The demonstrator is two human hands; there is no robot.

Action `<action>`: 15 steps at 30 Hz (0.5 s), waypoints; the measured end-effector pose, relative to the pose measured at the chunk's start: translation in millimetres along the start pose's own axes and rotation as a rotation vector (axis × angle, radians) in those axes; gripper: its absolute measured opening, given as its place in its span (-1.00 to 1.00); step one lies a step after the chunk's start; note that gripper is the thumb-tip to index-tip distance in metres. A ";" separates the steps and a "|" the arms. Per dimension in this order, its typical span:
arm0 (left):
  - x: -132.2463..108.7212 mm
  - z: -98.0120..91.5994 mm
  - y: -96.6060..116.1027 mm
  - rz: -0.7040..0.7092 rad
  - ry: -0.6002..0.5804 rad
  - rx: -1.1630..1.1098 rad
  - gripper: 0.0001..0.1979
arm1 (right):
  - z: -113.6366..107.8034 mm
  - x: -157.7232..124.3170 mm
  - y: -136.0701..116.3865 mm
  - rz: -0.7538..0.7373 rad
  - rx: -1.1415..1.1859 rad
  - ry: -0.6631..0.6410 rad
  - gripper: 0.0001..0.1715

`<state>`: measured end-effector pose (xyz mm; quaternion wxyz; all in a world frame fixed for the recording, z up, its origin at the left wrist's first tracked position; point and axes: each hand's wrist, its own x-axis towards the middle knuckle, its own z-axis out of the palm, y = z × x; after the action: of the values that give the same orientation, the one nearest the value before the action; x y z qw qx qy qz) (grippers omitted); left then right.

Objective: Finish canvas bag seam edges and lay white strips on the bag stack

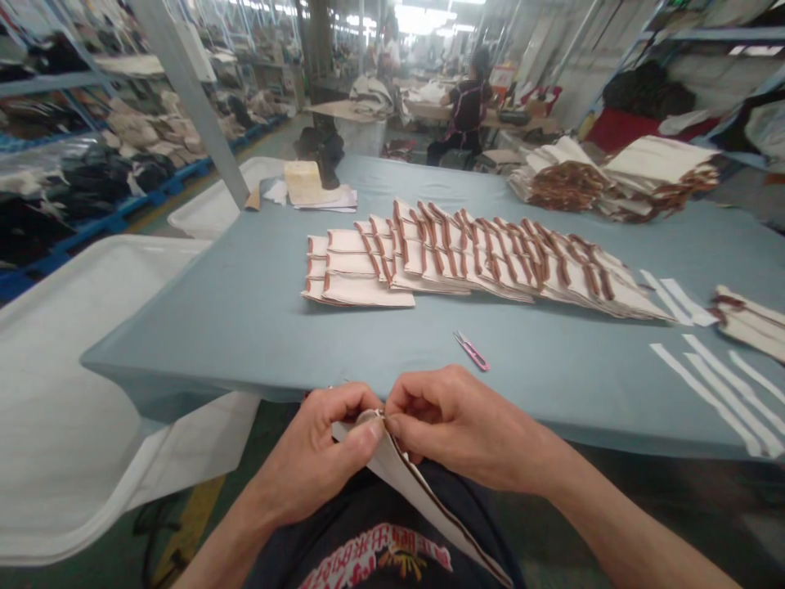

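My left hand (331, 446) pinches one end of a cream fabric piece with a dark brown edge (408, 487), thumb on top. Close against it, my right hand (447, 417) grips the same end between thumb and fingertips. The rest of the piece hangs down over my lap toward the lower right. What lies right between the fingertips is too small to make out. Beyond my hands, pink-handled thread snips (472, 352) lie on the blue-covered table (257, 327). A long overlapping row of cream fabric pieces with brown edging (466, 254) stretches across the table.
White strips (711, 393) lie at the right, beside another brown-edged piece (751, 323). Stacks of cream fabric (656, 172) stand at the back right. A yellowish pad (303, 182) sits at the back left. A white bin (74, 393) flanks the table's left side. Farther off, a person (466, 110) sits.
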<state>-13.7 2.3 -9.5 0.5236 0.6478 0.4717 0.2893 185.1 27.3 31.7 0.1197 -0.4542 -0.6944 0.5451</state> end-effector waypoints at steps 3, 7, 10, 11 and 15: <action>-0.2 1.2 2.8 0.007 0.031 0.056 -0.75 | 1.1 -0.1 -0.3 -0.026 -0.051 0.056 -0.82; 1.6 6.1 1.7 0.004 0.071 0.084 -0.77 | 5.5 1.6 6.7 -0.031 -0.040 0.124 -0.84; 4.7 12.2 -1.5 -0.008 0.113 0.079 -0.77 | 10.4 4.0 13.8 -0.016 -0.022 0.174 -0.86; 5.6 14.1 -2.6 -0.015 0.127 0.071 -0.78 | 11.9 4.9 16.2 -0.007 -0.010 0.186 -0.87; 6.4 17.0 -5.3 -0.061 0.111 0.016 -0.76 | 14.3 5.5 25.0 -0.001 0.046 0.196 -0.87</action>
<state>2.0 1.3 -20.1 0.5001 0.6203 0.5217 0.3049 185.0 22.1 2.8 0.1978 -0.5021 -0.6669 0.5138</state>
